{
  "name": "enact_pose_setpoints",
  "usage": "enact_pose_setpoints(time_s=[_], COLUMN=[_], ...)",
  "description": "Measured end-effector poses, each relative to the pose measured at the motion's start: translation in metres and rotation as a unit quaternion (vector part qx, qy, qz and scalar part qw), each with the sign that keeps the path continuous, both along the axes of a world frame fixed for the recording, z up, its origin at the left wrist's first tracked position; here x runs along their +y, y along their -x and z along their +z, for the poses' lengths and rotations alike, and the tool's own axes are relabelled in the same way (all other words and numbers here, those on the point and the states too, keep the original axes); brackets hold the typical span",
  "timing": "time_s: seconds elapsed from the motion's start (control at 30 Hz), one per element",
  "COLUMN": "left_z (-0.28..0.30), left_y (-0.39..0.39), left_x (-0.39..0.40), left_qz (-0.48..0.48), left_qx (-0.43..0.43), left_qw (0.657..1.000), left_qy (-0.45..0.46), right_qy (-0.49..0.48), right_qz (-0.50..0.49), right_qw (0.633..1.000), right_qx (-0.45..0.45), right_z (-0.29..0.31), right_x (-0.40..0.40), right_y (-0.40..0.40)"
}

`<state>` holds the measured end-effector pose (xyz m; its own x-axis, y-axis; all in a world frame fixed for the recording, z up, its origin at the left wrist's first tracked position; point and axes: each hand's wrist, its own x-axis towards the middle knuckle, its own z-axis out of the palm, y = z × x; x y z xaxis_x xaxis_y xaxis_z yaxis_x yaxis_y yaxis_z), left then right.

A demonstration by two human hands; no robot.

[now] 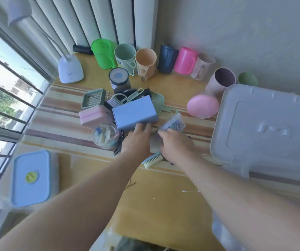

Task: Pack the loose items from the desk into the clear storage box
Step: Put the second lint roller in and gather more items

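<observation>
One flat, pale blue rectangular box (134, 114) amid heaped desk clutter.

Both hands down in the desk (163, 196) clutter: left hand (136, 140) touching the blue box (134, 113), right hand (176, 144) by a small clear case (174, 123), grip too blurry to call. Cups (145, 62) lined along the wall, grey lid (268, 124) at right.
</observation>
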<state>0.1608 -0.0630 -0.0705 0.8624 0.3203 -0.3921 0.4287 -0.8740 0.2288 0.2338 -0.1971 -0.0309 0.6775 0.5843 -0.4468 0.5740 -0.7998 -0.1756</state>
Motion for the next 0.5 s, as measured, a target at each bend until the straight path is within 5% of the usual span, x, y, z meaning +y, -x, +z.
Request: enact_pose_setpoints(time_s=[0.23,0.5], left_z=[-0.005,0.014], left_y=[-0.010,0.050], left_x=[0.009,0.012], left_qz=[-0.005,-0.022], left_qx=[0.053,-0.144], left_qw=[0.999,0.986], left_qy=[0.006,0.077], right_qy=[0.035,0.058], right_qz=[-0.001,-0.012], right_qw=[0.999,0.997], right_qx=[0.020,0.043], right_z=[-0.017,-0.019], right_x=[0.005,-0.013], right_y=[0.014,0.018])
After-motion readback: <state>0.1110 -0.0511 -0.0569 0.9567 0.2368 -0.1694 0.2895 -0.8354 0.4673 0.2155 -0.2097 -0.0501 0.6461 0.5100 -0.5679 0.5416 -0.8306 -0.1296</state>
